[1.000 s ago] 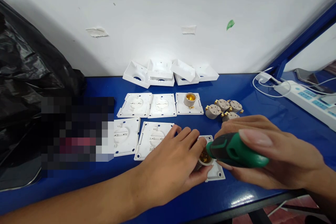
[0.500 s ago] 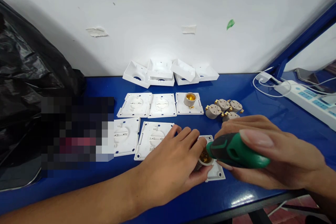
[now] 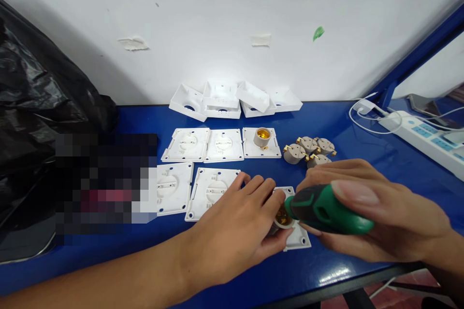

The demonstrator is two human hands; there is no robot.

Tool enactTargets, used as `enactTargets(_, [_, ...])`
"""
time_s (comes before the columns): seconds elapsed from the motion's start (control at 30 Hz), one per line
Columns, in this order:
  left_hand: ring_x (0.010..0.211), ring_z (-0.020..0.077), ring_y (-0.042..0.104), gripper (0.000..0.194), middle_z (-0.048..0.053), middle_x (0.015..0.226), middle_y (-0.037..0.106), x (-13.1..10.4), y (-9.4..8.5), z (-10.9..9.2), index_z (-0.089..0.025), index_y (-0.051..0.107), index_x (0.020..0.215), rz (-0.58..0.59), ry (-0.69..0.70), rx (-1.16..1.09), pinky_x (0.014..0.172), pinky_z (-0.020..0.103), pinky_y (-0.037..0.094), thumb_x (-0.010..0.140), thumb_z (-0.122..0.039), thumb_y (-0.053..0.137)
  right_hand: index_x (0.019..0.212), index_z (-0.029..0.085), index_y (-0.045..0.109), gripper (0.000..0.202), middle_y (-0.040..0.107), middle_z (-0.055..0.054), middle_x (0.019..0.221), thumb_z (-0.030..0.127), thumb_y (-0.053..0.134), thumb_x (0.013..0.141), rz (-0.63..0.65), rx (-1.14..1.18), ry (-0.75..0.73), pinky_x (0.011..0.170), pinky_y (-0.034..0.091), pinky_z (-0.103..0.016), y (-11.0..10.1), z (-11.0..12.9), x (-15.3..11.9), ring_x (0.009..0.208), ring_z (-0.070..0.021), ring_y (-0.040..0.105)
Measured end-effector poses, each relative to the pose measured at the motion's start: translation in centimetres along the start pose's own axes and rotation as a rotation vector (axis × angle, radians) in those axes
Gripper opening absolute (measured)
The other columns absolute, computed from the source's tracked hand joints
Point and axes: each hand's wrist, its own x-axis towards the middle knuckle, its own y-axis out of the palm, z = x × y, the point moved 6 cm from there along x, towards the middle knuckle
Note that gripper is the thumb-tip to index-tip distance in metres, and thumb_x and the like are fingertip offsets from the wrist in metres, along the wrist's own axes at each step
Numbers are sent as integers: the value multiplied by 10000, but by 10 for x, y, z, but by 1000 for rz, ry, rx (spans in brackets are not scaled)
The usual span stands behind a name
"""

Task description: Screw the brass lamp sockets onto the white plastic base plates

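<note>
My right hand (image 3: 377,207) is closed around a screwdriver (image 3: 329,208) with a green and black handle. Its tip points into a lamp socket (image 3: 284,218), a ceramic ring with a brass-coloured inside. My left hand (image 3: 246,222) grips that socket between fingers and thumb, against a white square base plate (image 3: 300,239). Where the screwdriver tip meets the socket's bottom is hidden. Behind my hands, another lamp socket (image 3: 262,137) stands upright on a white plate (image 3: 250,151). Several loose sockets (image 3: 308,145) lie bottom up behind my right hand.
More white base plates (image 3: 188,153) lie on the blue table (image 3: 224,294) to the left. White square covers (image 3: 221,94) are piled against the wall. A power strip (image 3: 427,135) with a white cable is at the right, a black plastic bag (image 3: 43,91) at the left.
</note>
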Motion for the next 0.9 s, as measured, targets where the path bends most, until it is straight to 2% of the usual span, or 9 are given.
enactTargets(0.13, [936, 287, 676, 255, 77, 1033, 700, 0, 0, 0, -183, 593, 1080, 11, 7, -4, 888, 488, 536, 973, -407, 650, 896, 241, 458, 159, 523, 48, 720, 285, 502, 1041, -3, -22, -40, 533, 328, -331, 0, 1, -1, 577, -123, 462])
enactTargets(0.27, [955, 294, 681, 252, 87, 1065, 711, 0, -1, 0, -187, 597, 1083, 20, 2, 8, 894, 495, 538, 980, -414, 635, 833, 239, 454, 267, 520, 47, 684, 221, 352, 1079, -7, 40, 36, 526, 346, -324, 0, -3, 1, 559, -119, 471])
enactTargets(0.47, [937, 298, 686, 262, 92, 1055, 717, 0, -1, -1, -179, 604, 1085, 28, 19, 14, 857, 496, 547, 978, -417, 627, 880, 242, 493, 145, 557, 46, 699, 232, 485, 1024, -17, -40, -42, 535, 388, -325, -3, 5, 4, 564, -123, 505])
enactTargets(0.77, [892, 287, 688, 257, 87, 1027, 727, 2, -2, 0, -193, 611, 1053, 21, 22, 59, 815, 469, 546, 987, -440, 597, 825, 233, 438, 204, 518, 53, 679, 161, 447, 1015, -24, -23, -24, 536, 382, -300, -1, 3, 5, 557, -101, 482])
enactTargets(0.9, [884, 289, 687, 260, 89, 1021, 728, 2, -2, -1, -195, 615, 1049, 24, 20, 50, 807, 471, 547, 988, -445, 587, 835, 237, 451, 187, 520, 54, 678, 229, 473, 1021, -30, -11, -8, 534, 380, -315, -1, 3, 3, 552, -110, 473])
